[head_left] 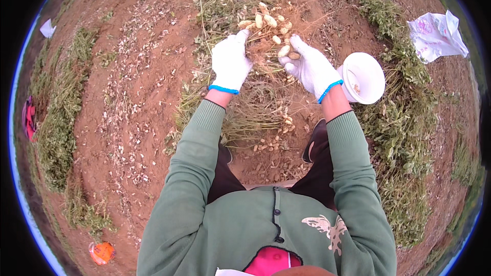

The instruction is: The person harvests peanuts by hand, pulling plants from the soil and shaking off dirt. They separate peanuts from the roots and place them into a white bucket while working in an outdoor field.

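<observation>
My left hand (pixel 231 61), in a white glove with a blue cuff, is closed around the root end of a peanut plant (pixel 262 46). Pale peanuts (pixel 270 20) hang in a cluster among its thin brown roots, just beyond both hands. My right hand (pixel 311 67), gloved the same way, has thumb and fingers closed at the right side of the cluster, around a few peanuts (pixel 284 51). Some of its fingertips are hidden behind the pods. Beside my right wrist stands a white bucket (pixel 369 71) with a little something at its bottom.
Pulled peanut plants (pixel 250 117) lie between my feet, with loose peanuts (pixel 268 147) on the soil. Rows of green plants (pixel 404 138) run along both sides. A white printed sack (pixel 434 38) lies at the far right, an orange bag (pixel 102 253) at the near left.
</observation>
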A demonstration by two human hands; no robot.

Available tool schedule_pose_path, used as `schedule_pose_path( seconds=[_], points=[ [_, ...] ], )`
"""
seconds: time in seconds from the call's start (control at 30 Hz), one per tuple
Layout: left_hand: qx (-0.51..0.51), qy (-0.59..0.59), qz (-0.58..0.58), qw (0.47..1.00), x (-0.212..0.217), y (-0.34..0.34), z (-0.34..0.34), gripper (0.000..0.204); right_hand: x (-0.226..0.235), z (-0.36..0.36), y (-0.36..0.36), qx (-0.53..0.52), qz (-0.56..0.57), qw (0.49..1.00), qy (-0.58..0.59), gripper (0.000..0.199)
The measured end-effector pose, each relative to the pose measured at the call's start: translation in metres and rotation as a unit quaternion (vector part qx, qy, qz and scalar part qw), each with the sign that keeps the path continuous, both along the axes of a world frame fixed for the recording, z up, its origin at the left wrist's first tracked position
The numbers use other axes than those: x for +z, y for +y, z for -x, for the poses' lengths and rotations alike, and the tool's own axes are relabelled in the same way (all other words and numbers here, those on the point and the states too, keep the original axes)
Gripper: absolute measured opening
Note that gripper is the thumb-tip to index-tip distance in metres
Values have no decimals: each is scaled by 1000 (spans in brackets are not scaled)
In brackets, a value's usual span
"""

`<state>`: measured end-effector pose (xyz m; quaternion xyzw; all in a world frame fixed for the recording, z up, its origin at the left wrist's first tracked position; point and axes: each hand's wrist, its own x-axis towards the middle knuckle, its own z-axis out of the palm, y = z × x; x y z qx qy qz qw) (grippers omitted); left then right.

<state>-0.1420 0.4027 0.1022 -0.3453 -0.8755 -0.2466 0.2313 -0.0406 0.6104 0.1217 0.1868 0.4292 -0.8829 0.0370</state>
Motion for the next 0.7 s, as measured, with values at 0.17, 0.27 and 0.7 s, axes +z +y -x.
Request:
schedule_pose_path(
  seconds=[0.17, 0.27, 0.7],
  points=[
    [10, -1, 31, 999, 0, 0, -2, 65, 11, -1, -3, 23, 46, 999, 14, 21],
    [7, 14, 49, 999, 4, 1, -4, 65, 10, -5, 6, 49, 51, 997, 17, 19],
    [-22, -5, 97, 995, -9, 0, -3, 57, 12, -17, 14, 146, -440, 883, -71, 24]
  ],
)
